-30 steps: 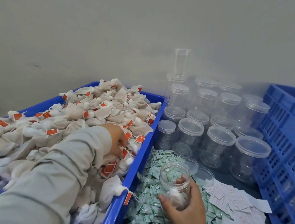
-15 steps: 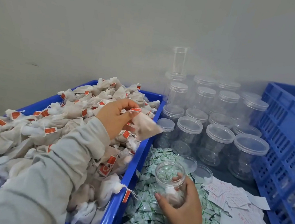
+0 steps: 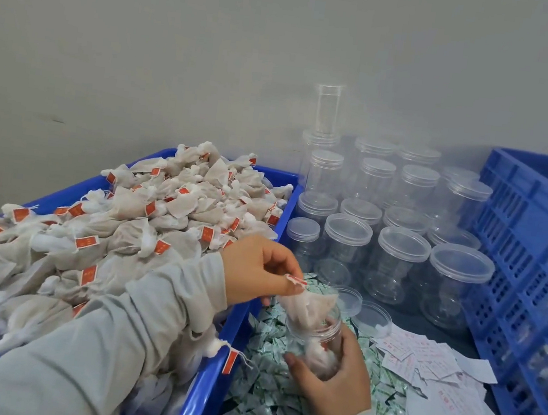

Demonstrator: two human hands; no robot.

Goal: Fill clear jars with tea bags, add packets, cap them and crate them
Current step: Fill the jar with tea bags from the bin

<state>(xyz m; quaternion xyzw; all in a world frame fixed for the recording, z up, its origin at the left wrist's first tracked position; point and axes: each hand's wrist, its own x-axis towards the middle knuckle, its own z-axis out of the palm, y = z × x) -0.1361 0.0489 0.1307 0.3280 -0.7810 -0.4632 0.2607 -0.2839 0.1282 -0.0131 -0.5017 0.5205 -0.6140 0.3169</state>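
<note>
The open jar point(image 3: 313, 341) was in the person's right hand point(image 3: 335, 384), whose fingers were wrapped around its lower wall, and it was held tilted a little above the heap of small green-and-white packets point(image 3: 263, 395). At least one tea bag already lay at its bottom. A second tea bag point(image 3: 307, 306) hung at the mouth of the jar, its lower part already inside the rim, pinched at the top by the fingers of the left hand point(image 3: 259, 269); its red tag stood up beside the fingertips.

On the left was the blue tray point(image 3: 209, 382) heaped with tea bags, just beside the jar. Behind stood many capped empty jars point(image 3: 400, 260), and two loose lids point(image 3: 372, 319) lay near them on the table. White paper slips point(image 3: 435, 368) were spread on the right, next to the blue crate point(image 3: 533, 273).

I judged that the filling step was in hand and far from finished. The next move would call for letting the bag fall fully inside, with the tag and string not caught over the rim, then reaching again to the tray.
</note>
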